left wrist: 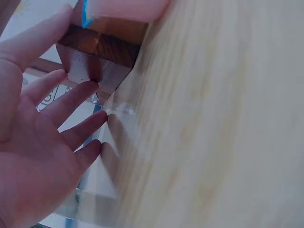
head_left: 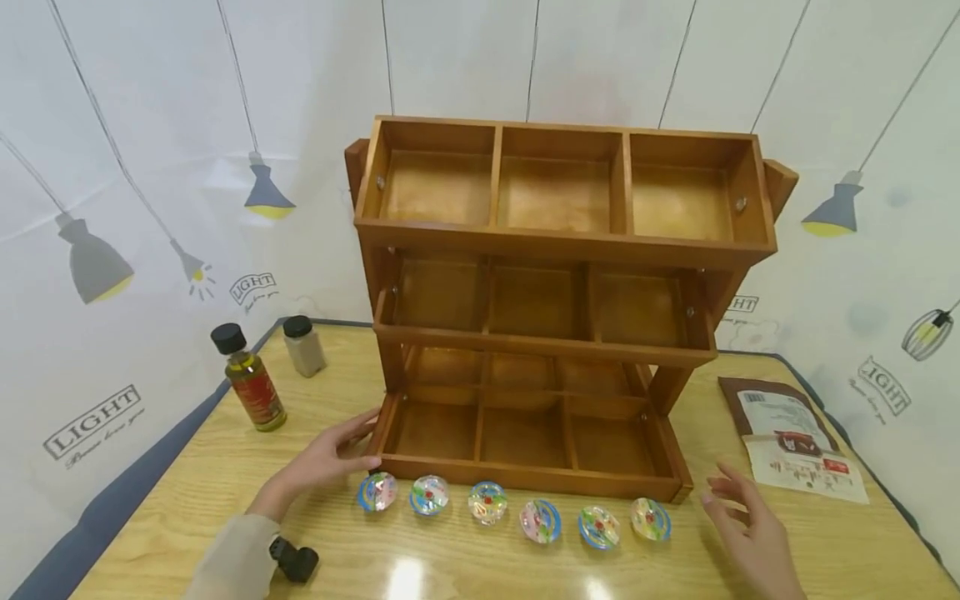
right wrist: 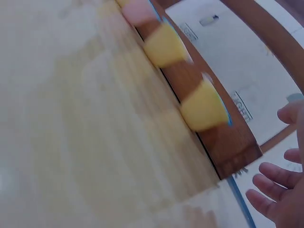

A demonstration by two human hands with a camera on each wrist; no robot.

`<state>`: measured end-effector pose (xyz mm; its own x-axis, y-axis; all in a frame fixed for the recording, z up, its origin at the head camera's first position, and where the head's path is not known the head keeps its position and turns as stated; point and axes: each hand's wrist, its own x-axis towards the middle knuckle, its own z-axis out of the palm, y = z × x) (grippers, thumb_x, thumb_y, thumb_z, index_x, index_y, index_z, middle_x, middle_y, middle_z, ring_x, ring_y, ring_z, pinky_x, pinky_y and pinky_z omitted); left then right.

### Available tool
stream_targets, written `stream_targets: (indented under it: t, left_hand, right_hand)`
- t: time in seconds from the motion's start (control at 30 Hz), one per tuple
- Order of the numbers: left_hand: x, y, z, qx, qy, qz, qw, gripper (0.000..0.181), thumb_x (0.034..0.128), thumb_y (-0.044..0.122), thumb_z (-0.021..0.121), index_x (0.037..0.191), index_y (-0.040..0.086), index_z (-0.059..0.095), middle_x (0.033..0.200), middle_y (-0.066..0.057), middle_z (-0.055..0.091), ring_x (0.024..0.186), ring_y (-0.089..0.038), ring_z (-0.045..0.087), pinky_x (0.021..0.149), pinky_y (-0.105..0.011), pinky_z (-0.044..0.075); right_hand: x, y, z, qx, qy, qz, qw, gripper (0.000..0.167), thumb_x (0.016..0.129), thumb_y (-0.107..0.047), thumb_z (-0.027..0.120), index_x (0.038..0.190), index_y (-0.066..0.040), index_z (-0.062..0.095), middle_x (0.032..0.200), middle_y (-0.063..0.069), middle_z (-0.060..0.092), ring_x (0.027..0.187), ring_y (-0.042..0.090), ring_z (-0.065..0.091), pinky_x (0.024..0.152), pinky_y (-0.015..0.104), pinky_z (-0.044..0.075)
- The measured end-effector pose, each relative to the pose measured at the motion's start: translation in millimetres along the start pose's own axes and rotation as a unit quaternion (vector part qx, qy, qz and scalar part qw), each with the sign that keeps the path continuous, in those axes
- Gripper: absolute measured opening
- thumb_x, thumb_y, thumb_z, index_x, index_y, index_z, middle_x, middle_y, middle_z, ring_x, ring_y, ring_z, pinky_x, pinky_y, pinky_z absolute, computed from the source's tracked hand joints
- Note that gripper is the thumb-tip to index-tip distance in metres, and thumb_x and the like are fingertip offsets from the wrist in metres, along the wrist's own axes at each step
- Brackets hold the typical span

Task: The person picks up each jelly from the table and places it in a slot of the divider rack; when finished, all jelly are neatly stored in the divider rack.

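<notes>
A brown wooden rack with three tiers of divided trays (head_left: 525, 479) stands on the table. At its lower left corner is my left hand (head_left: 326, 458), fingers spread, the thumb by the front edge and the other fingers along the side; in the left wrist view the fingertips are at the wooden end (left wrist: 102, 47). My right hand (head_left: 752, 529) hovers off the lower right corner, fingers loosely bent, holding nothing. Along the rack's front lies a row of several small jelly cups with shiny printed lids, from the leftmost cup (head_left: 377, 492) to the rightmost cup (head_left: 650, 519).
Left of the rack stand an oil bottle (head_left: 255, 387) with a black cap and a shaker jar (head_left: 304, 346). A brown and white packet (head_left: 795, 442) lies at the right. A small black object (head_left: 294, 560) is beside the left sleeve. A printed curtain hangs behind the table.
</notes>
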<state>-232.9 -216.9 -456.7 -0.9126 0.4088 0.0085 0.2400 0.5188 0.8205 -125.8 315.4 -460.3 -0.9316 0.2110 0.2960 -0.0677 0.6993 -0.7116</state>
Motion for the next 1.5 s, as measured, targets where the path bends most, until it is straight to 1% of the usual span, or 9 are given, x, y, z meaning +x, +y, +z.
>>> stream_targets:
  t: [0.03,0.1,0.27,0.43,0.57,0.77,0.97,1.2,1.5]
  left_hand:
    - [0.2,-4.7,0.0,-0.018,-0.006,-0.001,0.9998,0.074,0.0788,0.037,0.064,0.141,0.021,0.026,0.139,-0.015,0.037,0.129,-0.034,0.033,0.103,-0.052,0.026]
    - [-1.4,-7.5,-0.2,-0.054,-0.013,-0.005,0.9985,0.075,0.0786,0.033,0.065,0.141,0.021,0.025,0.142,-0.016,0.032,0.131,-0.034,0.028,0.104,-0.052,0.023]
    - [-1.5,-9.2,3.2,-0.095,-0.005,-0.009,0.9954,0.074,0.0777,0.032,0.066,0.14,0.022,0.027,0.142,-0.015,0.033,0.131,-0.032,0.028,0.105,-0.051,0.022]
    - [-1.7,-9.2,9.1,-0.109,0.007,0.006,0.994,0.073,0.0782,0.025,0.066,0.14,0.016,0.028,0.138,-0.017,0.038,0.128,-0.032,0.033,0.105,-0.051,0.023]
    - [-3.7,-9.6,10.8,-0.117,0.015,-0.006,0.993,0.073,0.0785,0.024,0.066,0.14,0.017,0.028,0.139,-0.016,0.037,0.128,-0.031,0.033,0.105,-0.051,0.022]
    - [-3.9,-10.2,11.3,-0.129,0.017,-0.02,0.9912,0.074,0.078,0.027,0.066,0.14,0.019,0.028,0.14,-0.015,0.035,0.129,-0.031,0.03,0.106,-0.05,0.022]
    - [-5.4,-12.3,11.3,-0.141,0.025,-0.034,0.9891,0.074,0.077,0.027,0.067,0.14,0.02,0.029,0.141,-0.012,0.035,0.131,-0.029,0.028,0.107,-0.05,0.019]
    - [-3.0,-13.0,12.0,-0.141,0.021,-0.032,0.9892,0.074,0.0772,0.028,0.067,0.14,0.021,0.029,0.142,-0.012,0.034,0.131,-0.029,0.029,0.107,-0.049,0.02]
    - [-0.6,-11.0,12.3,-0.142,0.015,-0.041,0.9889,0.073,0.0779,0.029,0.066,0.14,0.021,0.028,0.142,-0.012,0.033,0.132,-0.029,0.028,0.107,-0.05,0.019]
  right_hand:
    - [-4.5,-3,3,0.022,-0.002,-0.001,0.9998,0.046,0.089,-0.019,0.054,0.13,-0.004,0.04,0.099,-0.022,0.053,0.082,-0.021,0.043,0.064,0.007,0.043]
    - [-11.0,-8,8,0.052,-0.003,-0.014,0.9985,0.042,0.087,-0.014,0.055,0.126,-0.001,0.044,0.094,-0.027,0.052,0.081,-0.017,0.048,0.065,0.008,0.043]
    - [-19.2,-13,13,0.091,-0.006,-0.031,0.9954,0.03,0.082,-0.003,0.06,0.111,0.003,0.052,0.087,-0.014,0.06,0.078,-0.008,0.054,0.065,0.011,0.046]
    - [-26.4,-19,15,0.132,-0.101,0.019,0.9859,0.034,0.084,-0.01,0.059,0.114,0.002,0.049,0.094,-0.017,0.057,0.082,-0.006,0.054,0.069,0.016,0.048]
    - [-30.6,-21,22,0.151,-0.152,-0.003,0.9768,0.045,0.083,-0.009,0.06,0.123,0.002,0.043,0.101,-0.02,0.054,0.085,-0.004,0.056,0.068,0.019,0.049]
    - [-30.3,-23,31,0.123,-0.126,-0.043,0.9834,0.05,0.076,-0.006,0.067,0.121,0.003,0.047,0.1,-0.012,0.059,0.08,-0.004,0.057,0.064,0.02,0.049]
    - [-25.3,-26,36,0.078,-0.118,-0.009,0.9899,0.048,0.074,-0.013,0.07,0.118,-0.002,0.053,0.105,0.015,0.062,0.076,-0.006,0.054,0.063,0.018,0.048]
    - [-26.5,-25,39,0.053,-0.097,-0.004,0.9938,0.047,0.069,-0.013,0.074,0.113,-0.005,0.058,0.092,0.001,0.063,0.064,-0.003,0.051,0.058,0.018,0.044]
    - [-27.4,-22,43,0.059,-0.083,-0.009,0.9947,0.046,0.067,-0.012,0.076,0.109,-0.005,0.06,0.094,0.009,0.065,0.067,-0.003,0.052,0.059,0.018,0.047]
